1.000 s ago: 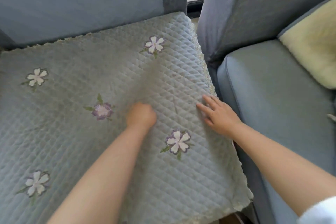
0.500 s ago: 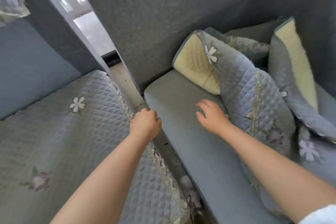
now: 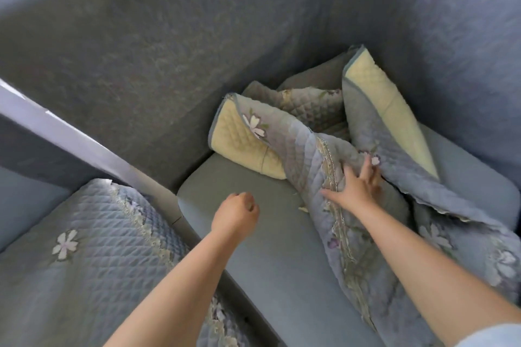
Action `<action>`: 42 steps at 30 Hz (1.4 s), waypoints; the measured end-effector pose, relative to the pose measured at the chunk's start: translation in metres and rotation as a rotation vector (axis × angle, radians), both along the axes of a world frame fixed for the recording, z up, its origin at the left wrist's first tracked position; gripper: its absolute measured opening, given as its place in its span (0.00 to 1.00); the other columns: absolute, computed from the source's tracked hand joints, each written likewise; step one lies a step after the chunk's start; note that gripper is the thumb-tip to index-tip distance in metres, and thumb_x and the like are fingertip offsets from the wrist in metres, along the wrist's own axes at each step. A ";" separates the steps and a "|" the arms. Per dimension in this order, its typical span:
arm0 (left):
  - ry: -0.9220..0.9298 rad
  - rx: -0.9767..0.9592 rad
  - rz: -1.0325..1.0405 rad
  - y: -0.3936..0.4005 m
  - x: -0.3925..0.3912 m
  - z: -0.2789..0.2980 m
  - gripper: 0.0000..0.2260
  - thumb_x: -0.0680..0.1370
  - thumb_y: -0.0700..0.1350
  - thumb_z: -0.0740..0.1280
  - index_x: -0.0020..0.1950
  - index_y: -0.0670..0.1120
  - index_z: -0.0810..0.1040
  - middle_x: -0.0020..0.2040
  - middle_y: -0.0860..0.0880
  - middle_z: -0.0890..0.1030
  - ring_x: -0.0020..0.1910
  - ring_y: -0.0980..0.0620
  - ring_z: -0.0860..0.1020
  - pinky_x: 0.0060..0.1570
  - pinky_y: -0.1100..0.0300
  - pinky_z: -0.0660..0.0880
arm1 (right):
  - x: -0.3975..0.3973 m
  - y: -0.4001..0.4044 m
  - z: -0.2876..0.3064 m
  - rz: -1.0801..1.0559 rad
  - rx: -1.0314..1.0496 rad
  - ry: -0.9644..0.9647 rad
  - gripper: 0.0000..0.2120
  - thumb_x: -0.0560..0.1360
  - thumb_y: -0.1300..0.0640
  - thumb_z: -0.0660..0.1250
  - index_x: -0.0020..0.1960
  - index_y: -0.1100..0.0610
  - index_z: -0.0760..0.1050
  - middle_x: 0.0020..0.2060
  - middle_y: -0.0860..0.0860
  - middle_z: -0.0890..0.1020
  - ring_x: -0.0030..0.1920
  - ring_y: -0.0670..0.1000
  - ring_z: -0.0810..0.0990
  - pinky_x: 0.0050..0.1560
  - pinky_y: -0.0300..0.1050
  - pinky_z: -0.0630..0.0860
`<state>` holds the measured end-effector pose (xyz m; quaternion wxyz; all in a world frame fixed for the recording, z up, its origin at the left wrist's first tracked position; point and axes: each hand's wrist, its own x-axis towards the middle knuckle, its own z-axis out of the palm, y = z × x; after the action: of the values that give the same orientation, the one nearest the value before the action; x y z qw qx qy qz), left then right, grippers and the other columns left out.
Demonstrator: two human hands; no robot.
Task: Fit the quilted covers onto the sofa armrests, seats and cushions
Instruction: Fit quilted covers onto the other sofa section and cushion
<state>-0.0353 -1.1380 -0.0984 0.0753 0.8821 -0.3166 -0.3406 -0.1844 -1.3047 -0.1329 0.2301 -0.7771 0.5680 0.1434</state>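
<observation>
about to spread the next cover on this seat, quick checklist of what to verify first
1. Right hand on the crumpled quilted cover: ok, fingers spread on it, firm grip cannot tell.
2. Left hand free: ok, curled, holding nothing.
3. Bare seat cushion ready: ok on the near part; covers pile on the far end.
4. Neighbouring seat cover laid flat: ok.
5. Which cover fits this seat: cannot tell.

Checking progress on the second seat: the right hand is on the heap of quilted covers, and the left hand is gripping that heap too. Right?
Not quite. In the head view the right hand does reach into the heap of quilted covers, but the left hand is a loose fist holding nothing, over the bare seat cushion.
</observation>
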 end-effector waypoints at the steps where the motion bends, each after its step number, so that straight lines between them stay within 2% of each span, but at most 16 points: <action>1: 0.010 -0.003 0.011 -0.001 -0.001 -0.001 0.15 0.79 0.45 0.55 0.62 0.42 0.72 0.61 0.42 0.73 0.58 0.44 0.73 0.53 0.57 0.70 | 0.003 -0.001 -0.004 -0.029 0.049 -0.073 0.26 0.74 0.47 0.65 0.68 0.55 0.64 0.74 0.58 0.53 0.72 0.61 0.54 0.67 0.52 0.60; 4: 0.196 -0.122 0.282 0.000 -0.003 0.004 0.17 0.80 0.47 0.58 0.68 0.43 0.68 0.64 0.44 0.73 0.61 0.45 0.73 0.56 0.56 0.70 | 0.005 0.007 -0.007 -0.253 0.254 -0.420 0.14 0.77 0.60 0.61 0.61 0.65 0.71 0.57 0.59 0.76 0.58 0.57 0.74 0.48 0.40 0.67; 8: 1.083 -0.511 1.127 -0.007 0.004 0.029 0.24 0.78 0.54 0.59 0.72 0.47 0.60 0.64 0.40 0.69 0.54 0.42 0.75 0.43 0.46 0.74 | -0.018 0.049 0.015 -0.577 0.557 -0.810 0.10 0.74 0.71 0.61 0.55 0.67 0.74 0.44 0.58 0.79 0.42 0.52 0.76 0.42 0.39 0.74; 11: 1.219 -0.553 1.059 -0.013 0.014 0.044 0.25 0.77 0.62 0.54 0.68 0.49 0.66 0.65 0.40 0.71 0.57 0.41 0.74 0.44 0.46 0.74 | -0.042 0.066 0.032 -0.424 0.750 -0.872 0.13 0.71 0.77 0.61 0.38 0.60 0.74 0.28 0.47 0.80 0.31 0.44 0.78 0.33 0.29 0.73; 13: 1.278 -0.592 0.954 -0.019 0.018 0.055 0.25 0.76 0.63 0.51 0.61 0.47 0.72 0.56 0.42 0.77 0.54 0.43 0.76 0.47 0.48 0.73 | -0.050 0.070 0.041 -0.211 0.860 -0.839 0.12 0.68 0.75 0.65 0.35 0.58 0.74 0.26 0.45 0.78 0.30 0.41 0.76 0.34 0.30 0.71; 16: 1.030 -0.539 0.975 -0.032 0.014 0.062 0.15 0.77 0.44 0.62 0.62 0.40 0.71 0.45 0.43 0.78 0.44 0.46 0.77 0.46 0.51 0.74 | -0.050 0.069 0.054 -0.011 1.068 -0.739 0.06 0.61 0.66 0.67 0.37 0.58 0.75 0.31 0.47 0.78 0.34 0.43 0.76 0.40 0.36 0.72; 18: 0.846 -0.448 0.968 -0.034 0.008 0.059 0.15 0.75 0.32 0.59 0.60 0.40 0.71 0.42 0.43 0.77 0.40 0.47 0.77 0.45 0.52 0.75 | -0.051 0.068 0.056 0.083 1.060 -0.667 0.08 0.61 0.65 0.70 0.37 0.55 0.75 0.31 0.45 0.78 0.34 0.41 0.76 0.41 0.37 0.72; 21: 0.869 -0.417 0.802 -0.017 0.011 0.064 0.15 0.70 0.28 0.58 0.52 0.39 0.75 0.41 0.41 0.78 0.38 0.46 0.79 0.42 0.54 0.77 | -0.052 0.066 0.045 0.161 0.566 -0.439 0.15 0.65 0.58 0.75 0.47 0.54 0.73 0.41 0.48 0.77 0.43 0.42 0.75 0.48 0.47 0.73; 22: 0.881 -0.371 0.697 -0.009 0.012 0.071 0.14 0.65 0.27 0.60 0.47 0.39 0.76 0.39 0.42 0.79 0.36 0.46 0.79 0.39 0.56 0.77 | -0.052 0.070 0.044 0.170 0.365 -0.264 0.26 0.66 0.50 0.74 0.58 0.56 0.69 0.51 0.53 0.75 0.53 0.47 0.74 0.55 0.49 0.71; 24: 0.933 -0.273 0.504 0.006 0.009 0.084 0.16 0.56 0.29 0.60 0.41 0.39 0.76 0.34 0.45 0.81 0.37 0.47 0.79 0.35 0.59 0.79 | -0.050 0.082 0.034 0.193 0.165 -0.018 0.48 0.67 0.38 0.68 0.74 0.57 0.47 0.72 0.58 0.56 0.71 0.56 0.59 0.67 0.51 0.62; 26: 0.997 -0.280 0.407 0.026 0.004 0.093 0.18 0.53 0.29 0.58 0.40 0.38 0.78 0.32 0.48 0.83 0.39 0.47 0.79 0.35 0.60 0.79 | -0.037 0.095 0.034 0.116 0.138 -0.108 0.53 0.67 0.35 0.66 0.75 0.54 0.35 0.74 0.59 0.38 0.75 0.60 0.47 0.71 0.54 0.56; 29: 1.137 -0.479 0.386 0.067 0.010 0.099 0.24 0.47 0.30 0.63 0.40 0.40 0.84 0.38 0.46 0.84 0.43 0.48 0.82 0.38 0.56 0.81 | -0.014 0.095 0.043 0.150 -0.011 -0.248 0.54 0.64 0.34 0.68 0.74 0.46 0.35 0.73 0.60 0.35 0.74 0.62 0.41 0.71 0.59 0.54; 32: 1.300 -0.641 0.275 0.104 0.028 0.121 0.27 0.59 0.30 0.61 0.55 0.45 0.82 0.53 0.48 0.83 0.56 0.52 0.79 0.53 0.54 0.78 | 0.014 0.088 0.059 0.394 -0.092 -0.274 0.36 0.67 0.45 0.71 0.71 0.49 0.61 0.75 0.55 0.49 0.74 0.62 0.45 0.70 0.62 0.52; 35: 1.153 -0.652 0.050 0.142 0.042 0.147 0.28 0.61 0.31 0.60 0.54 0.53 0.82 0.51 0.57 0.83 0.55 0.60 0.79 0.53 0.62 0.77 | 0.048 0.115 0.070 0.388 -0.113 -0.293 0.11 0.71 0.57 0.63 0.53 0.55 0.74 0.57 0.54 0.78 0.63 0.57 0.71 0.66 0.59 0.63; 39: 0.701 -0.560 0.093 0.195 0.062 0.196 0.15 0.48 0.33 0.64 0.25 0.50 0.82 0.26 0.60 0.78 0.29 0.67 0.75 0.34 0.70 0.73 | 0.077 0.192 0.086 0.082 -0.007 -0.641 0.08 0.73 0.63 0.61 0.51 0.61 0.74 0.49 0.59 0.81 0.53 0.60 0.77 0.45 0.44 0.69; 42: 0.419 -0.411 0.018 0.273 0.066 0.217 0.10 0.54 0.35 0.62 0.32 0.46 0.76 0.27 0.57 0.77 0.28 0.67 0.73 0.32 0.74 0.70 | 0.102 0.249 0.112 0.100 0.075 -0.810 0.10 0.74 0.60 0.61 0.53 0.64 0.74 0.49 0.58 0.79 0.52 0.53 0.76 0.42 0.36 0.63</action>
<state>0.0310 -0.8655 0.1184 0.3191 0.7616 -0.3488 -0.4432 -0.0826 -1.0562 -0.0212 0.4559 -0.7885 0.3874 -0.1425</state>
